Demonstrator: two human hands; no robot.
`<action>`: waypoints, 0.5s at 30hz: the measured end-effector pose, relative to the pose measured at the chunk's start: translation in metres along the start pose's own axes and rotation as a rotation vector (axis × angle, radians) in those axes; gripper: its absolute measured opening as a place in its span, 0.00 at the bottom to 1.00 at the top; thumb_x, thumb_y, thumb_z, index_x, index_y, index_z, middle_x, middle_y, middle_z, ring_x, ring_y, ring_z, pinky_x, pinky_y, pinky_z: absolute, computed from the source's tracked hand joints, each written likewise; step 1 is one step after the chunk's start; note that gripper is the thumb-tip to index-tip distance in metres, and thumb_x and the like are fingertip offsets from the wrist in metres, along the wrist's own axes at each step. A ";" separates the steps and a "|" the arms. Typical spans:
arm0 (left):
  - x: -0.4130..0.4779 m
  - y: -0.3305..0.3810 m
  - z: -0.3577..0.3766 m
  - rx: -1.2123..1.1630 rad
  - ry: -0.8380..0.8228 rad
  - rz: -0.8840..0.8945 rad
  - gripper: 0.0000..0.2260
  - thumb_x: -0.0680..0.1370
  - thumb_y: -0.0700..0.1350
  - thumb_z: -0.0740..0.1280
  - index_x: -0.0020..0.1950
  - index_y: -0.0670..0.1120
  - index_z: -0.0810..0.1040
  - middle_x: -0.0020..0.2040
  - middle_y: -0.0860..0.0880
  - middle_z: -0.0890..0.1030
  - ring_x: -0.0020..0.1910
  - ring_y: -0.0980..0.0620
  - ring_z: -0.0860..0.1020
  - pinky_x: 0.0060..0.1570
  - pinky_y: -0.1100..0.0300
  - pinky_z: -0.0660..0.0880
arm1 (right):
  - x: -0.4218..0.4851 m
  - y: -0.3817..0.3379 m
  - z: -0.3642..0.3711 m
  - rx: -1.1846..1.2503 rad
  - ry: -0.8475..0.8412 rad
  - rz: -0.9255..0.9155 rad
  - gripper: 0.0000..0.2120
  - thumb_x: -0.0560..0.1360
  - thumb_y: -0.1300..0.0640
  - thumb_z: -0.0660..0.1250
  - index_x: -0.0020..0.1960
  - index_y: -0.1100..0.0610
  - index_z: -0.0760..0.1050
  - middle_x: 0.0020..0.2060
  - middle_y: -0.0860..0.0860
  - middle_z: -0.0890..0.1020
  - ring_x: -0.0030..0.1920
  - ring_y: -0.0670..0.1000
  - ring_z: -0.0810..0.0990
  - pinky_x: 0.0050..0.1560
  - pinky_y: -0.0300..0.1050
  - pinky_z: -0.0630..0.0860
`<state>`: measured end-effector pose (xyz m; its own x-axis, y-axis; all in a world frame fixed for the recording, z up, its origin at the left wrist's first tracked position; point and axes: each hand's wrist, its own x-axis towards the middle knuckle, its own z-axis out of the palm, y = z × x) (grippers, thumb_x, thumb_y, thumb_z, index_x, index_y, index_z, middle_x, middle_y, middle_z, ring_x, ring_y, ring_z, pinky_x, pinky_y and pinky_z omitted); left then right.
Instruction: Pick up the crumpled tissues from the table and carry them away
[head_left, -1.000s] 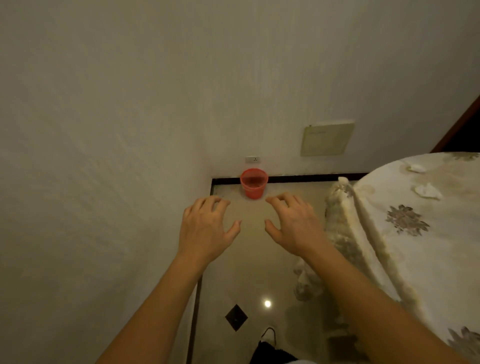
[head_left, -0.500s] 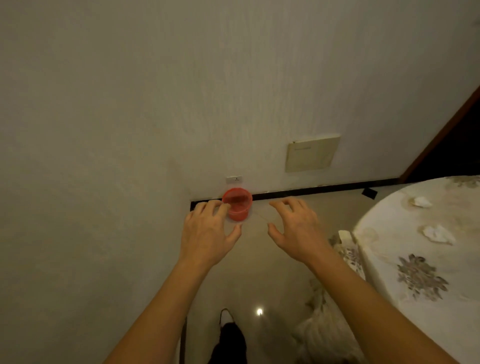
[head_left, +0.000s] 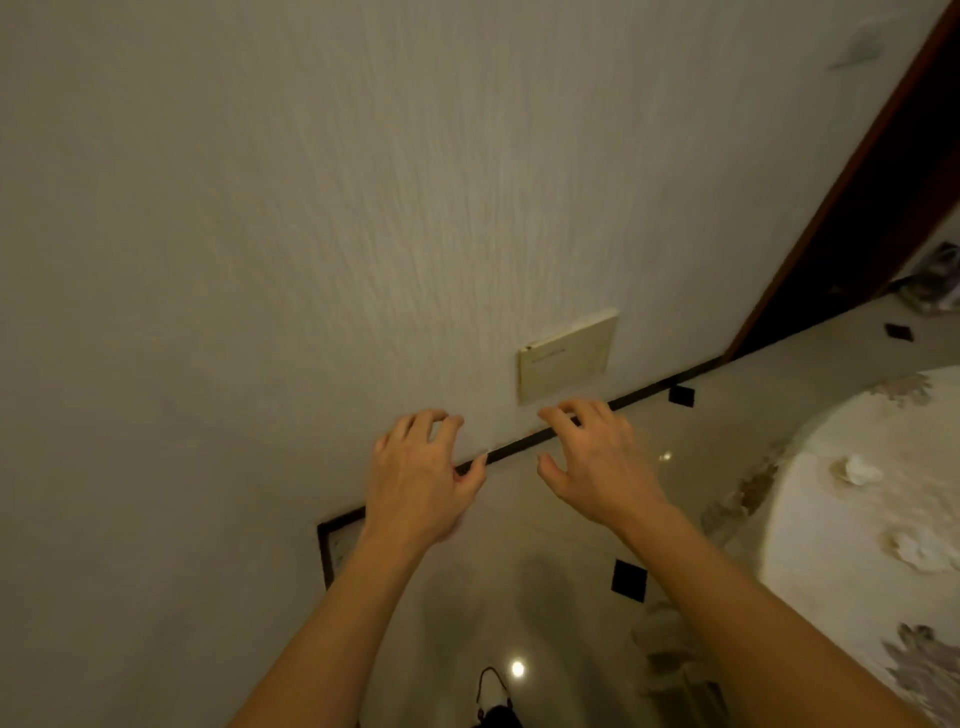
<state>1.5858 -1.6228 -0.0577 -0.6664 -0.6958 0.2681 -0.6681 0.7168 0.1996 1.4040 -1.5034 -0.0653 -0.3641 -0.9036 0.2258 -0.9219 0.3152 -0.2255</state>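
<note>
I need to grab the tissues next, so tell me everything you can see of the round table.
Only part of the table shows, at the lower right edge of the view: a curved rim and some top. A pale cream cloth with faded floral patches covers it and hangs over the rim toward the glossy floor. Two crumpled white tissues lie on the cloth, one farther and one nearer, apart from each other. Both hands, left and right, hang open over the floor, touching neither table nor tissues.

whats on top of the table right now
Two crumpled tissues lie on the table, on its floral cloth: one farther off, one nearer. Neither hand touches them. The table runs out of frame to the right, so anything there goes unseen.
</note>
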 end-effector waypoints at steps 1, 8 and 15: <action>0.017 -0.003 0.005 -0.010 -0.007 0.021 0.22 0.74 0.59 0.64 0.62 0.47 0.79 0.59 0.47 0.80 0.57 0.45 0.76 0.52 0.47 0.75 | 0.013 0.002 0.001 -0.008 0.003 0.022 0.23 0.74 0.47 0.67 0.66 0.55 0.74 0.56 0.55 0.79 0.56 0.56 0.77 0.52 0.53 0.76; 0.123 0.001 0.046 -0.067 -0.044 0.206 0.21 0.73 0.59 0.66 0.61 0.47 0.79 0.58 0.47 0.80 0.55 0.45 0.77 0.49 0.49 0.74 | 0.063 0.048 0.000 -0.078 0.030 0.204 0.22 0.74 0.49 0.67 0.65 0.57 0.75 0.56 0.56 0.80 0.55 0.56 0.78 0.50 0.51 0.77; 0.218 0.055 0.081 -0.093 -0.098 0.392 0.21 0.75 0.59 0.66 0.59 0.46 0.79 0.58 0.46 0.80 0.54 0.45 0.76 0.47 0.50 0.74 | 0.093 0.126 -0.004 -0.127 0.045 0.397 0.21 0.74 0.47 0.65 0.64 0.54 0.75 0.57 0.54 0.79 0.54 0.54 0.78 0.48 0.49 0.75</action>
<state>1.3768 -1.7388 -0.0650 -0.8959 -0.3671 0.2502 -0.3277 0.9263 0.1859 1.2532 -1.5469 -0.0690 -0.6971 -0.6922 0.1868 -0.7170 0.6720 -0.1853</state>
